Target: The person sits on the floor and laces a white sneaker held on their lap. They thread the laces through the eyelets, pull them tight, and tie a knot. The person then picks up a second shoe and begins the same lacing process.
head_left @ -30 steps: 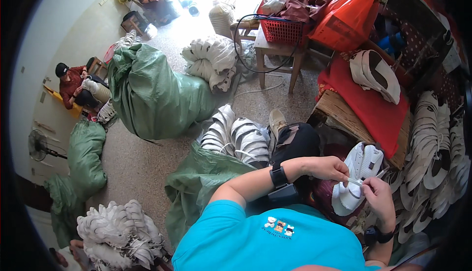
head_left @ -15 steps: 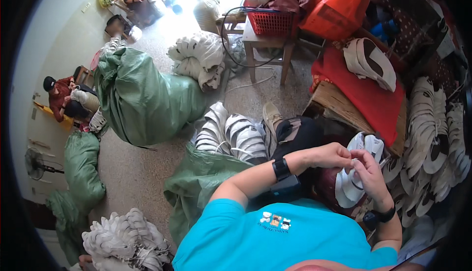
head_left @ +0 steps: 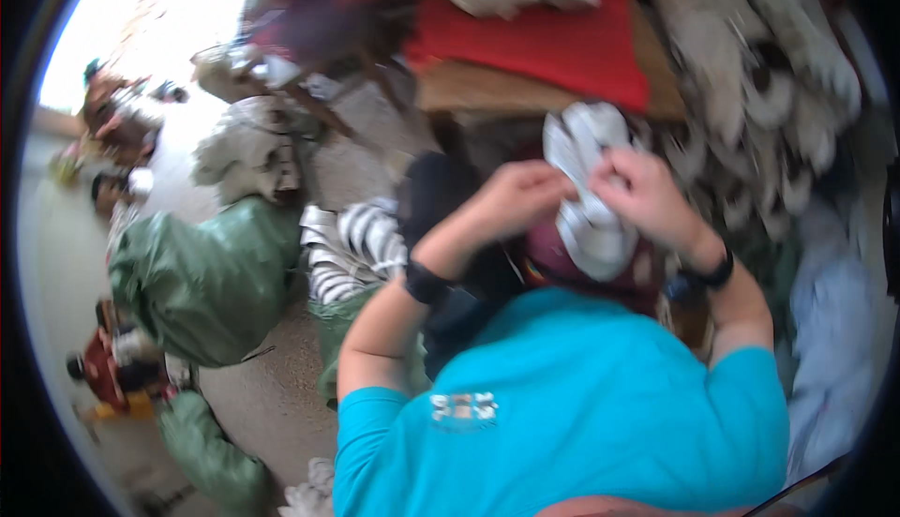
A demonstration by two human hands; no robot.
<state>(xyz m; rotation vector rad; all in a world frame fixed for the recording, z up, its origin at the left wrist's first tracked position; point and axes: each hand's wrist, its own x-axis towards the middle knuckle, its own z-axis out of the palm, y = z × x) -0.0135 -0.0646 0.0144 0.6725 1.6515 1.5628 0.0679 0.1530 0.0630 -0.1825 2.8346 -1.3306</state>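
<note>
White shoe uppers [head_left: 598, 247] rest on a maroon surface [head_left: 546, 247] in front of me. My left hand [head_left: 527, 194], fingers closed in a pinch, is at their left side. My right hand [head_left: 639, 191] is on their right, with thumb and forefinger pinched close over them. Between the two sets of fingertips, whatever is held is too small and blurred to make out.
A wooden table [head_left: 487, 93] with a red cloth [head_left: 553, 53] stands ahead. Shoe uppers hang in bunches [head_left: 698, 39] at the far right. Green sacks [head_left: 211, 283] and striped stacks of uppers [head_left: 342, 250] lie on the left. Other people [head_left: 105, 362] sit farther left.
My view has swung to the right, so the table and hands appear farther left. My hands stay at the white uppers, slightly farther apart than before.
</note>
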